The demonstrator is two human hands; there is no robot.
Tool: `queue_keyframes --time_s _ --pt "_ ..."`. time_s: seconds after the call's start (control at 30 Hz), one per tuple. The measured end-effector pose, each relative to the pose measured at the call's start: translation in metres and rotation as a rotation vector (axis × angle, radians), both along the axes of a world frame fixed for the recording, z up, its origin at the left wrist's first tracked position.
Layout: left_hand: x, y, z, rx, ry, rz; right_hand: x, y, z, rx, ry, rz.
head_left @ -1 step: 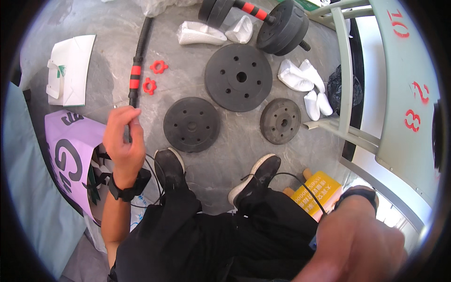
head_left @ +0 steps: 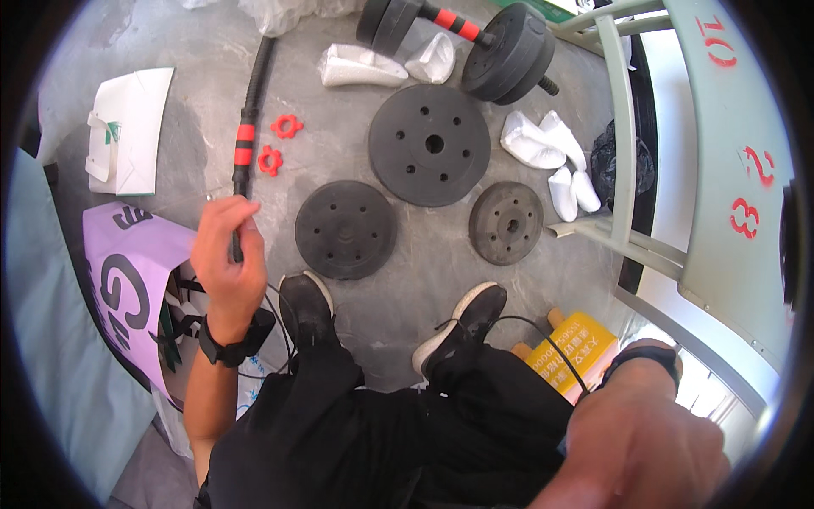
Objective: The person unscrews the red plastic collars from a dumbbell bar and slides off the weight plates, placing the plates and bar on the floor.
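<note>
My left hand [head_left: 229, 254] hovers over the lower end of a black dumbbell bar [head_left: 244, 144] with red bands. Its fingers are half curled, and the bar shows through the gap beside the thumb; I see nothing held. Two red star-shaped collar nuts [head_left: 287, 127] lie right of the bar. Dark weight plates lie flat on the floor: a large one [head_left: 430, 146], a medium one [head_left: 346, 230] and a small one [head_left: 507, 223]. Close to the camera at lower right is my right hand [head_left: 640, 437], blurred, back upward, its fingers hidden.
An assembled dumbbell [head_left: 509, 55] lies at the back. White padded pieces [head_left: 365, 66] are scattered near it. On the left are a white box [head_left: 131, 131] and a purple bag [head_left: 127, 263]. A metal frame [head_left: 623, 127] stands at right, a yellow box [head_left: 577, 348] below it.
</note>
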State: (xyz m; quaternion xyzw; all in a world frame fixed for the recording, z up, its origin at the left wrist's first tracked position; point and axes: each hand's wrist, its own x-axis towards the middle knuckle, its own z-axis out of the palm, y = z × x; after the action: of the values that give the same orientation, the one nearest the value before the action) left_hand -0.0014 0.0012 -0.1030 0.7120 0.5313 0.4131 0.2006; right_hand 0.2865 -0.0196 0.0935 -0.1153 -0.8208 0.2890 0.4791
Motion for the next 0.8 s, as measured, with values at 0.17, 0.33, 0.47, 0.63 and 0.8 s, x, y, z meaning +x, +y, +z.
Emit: queue_keyframes --time_s 0.17,0.33,0.47,0.63,0.8 --pt "0.013 0.0 0.005 -0.02 0.05 -0.093 0.017 -0.006 -0.015 -0.003 -0.023 -0.026" --pt "0.018 0.019 0.013 -0.004 0.124 -0.167 0.033 -0.004 -0.018 -0.034 -0.099 -0.108" --pt "0.037 0.056 0.019 -0.039 0.186 -0.29 0.063 0.02 -0.036 -0.169 -0.222 -0.359" --pt "0.051 0.132 0.017 -0.121 0.445 -0.34 0.146 0.085 -0.139 -0.655 -0.199 -0.919" --pt "0.085 0.241 -0.01 0.082 0.648 -0.421 0.224 0.122 -0.231 -0.654 -0.635 -1.135"
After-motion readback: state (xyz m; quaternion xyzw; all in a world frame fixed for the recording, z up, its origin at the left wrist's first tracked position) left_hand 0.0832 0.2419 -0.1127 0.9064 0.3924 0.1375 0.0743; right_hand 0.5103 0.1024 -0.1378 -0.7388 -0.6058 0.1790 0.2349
